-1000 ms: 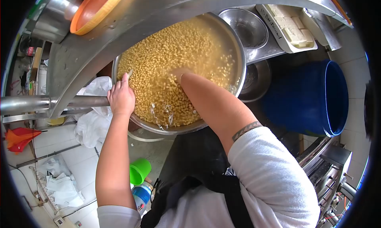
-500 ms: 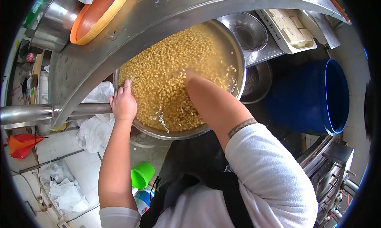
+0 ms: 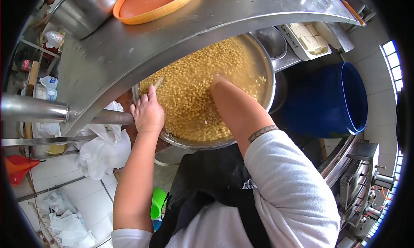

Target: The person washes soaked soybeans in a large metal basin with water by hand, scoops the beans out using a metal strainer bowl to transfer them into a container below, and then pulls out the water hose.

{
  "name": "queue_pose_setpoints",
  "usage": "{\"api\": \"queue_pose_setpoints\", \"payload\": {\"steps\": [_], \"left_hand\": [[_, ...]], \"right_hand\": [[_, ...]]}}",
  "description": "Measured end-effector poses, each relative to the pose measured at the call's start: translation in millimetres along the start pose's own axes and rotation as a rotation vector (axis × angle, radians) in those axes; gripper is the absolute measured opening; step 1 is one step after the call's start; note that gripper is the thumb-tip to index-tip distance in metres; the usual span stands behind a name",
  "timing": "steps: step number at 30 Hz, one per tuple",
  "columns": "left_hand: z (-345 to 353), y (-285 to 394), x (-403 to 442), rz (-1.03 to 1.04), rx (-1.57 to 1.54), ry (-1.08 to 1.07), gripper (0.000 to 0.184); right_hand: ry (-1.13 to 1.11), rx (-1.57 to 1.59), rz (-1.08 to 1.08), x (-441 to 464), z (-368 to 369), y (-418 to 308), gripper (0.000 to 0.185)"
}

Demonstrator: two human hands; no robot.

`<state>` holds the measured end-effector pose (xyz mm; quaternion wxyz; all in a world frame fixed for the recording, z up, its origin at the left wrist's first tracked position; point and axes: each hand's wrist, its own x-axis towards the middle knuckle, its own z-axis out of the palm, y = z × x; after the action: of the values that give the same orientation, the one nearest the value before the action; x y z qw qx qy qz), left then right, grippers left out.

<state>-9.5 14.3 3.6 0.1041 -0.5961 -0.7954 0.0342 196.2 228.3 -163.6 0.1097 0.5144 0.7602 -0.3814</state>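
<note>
A wide metal basin holds pale yellow beans in cloudy water. On the basin's left rim rests my left hand, its fingers wrapped over the edge and one pointing inward. A small pale object lies by that fingertip; what it is I cannot tell. My right forearm goes down into the beans near the middle, and my right hand is under the water, hidden from view.
A steel table overhangs the basin's far side, with an orange round tray on it. At the right are a blue barrel, a metal bowl and a white tub of blocks. A green bucket stands below.
The view has shifted, showing more of the steel table and the window at right. My left hand stays on the rim, and my right arm remains in the beans while the water's ripples differ.
</note>
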Motion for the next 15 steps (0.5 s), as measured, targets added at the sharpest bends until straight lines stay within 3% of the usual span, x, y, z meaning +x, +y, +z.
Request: {"api": "queue_pose_setpoints", "payload": {"steps": [9, 13, 15], "left_hand": [[-5, -1, -2, 0.004, -0.057, -0.031, 0.057], [-10, 1, -3, -0.01, -0.057, -0.046, 0.056], [-11, 2, -3, -0.031, -0.073, -0.063, 0.057]], "right_hand": [[-0.115, -0.353, 0.007, -24, -36, -28, 0.034], [-0.105, -0.093, 0.106, -40, -48, -34, 0.022], [-0.133, -0.058, 0.091, -33, -45, -27, 0.029]]}}
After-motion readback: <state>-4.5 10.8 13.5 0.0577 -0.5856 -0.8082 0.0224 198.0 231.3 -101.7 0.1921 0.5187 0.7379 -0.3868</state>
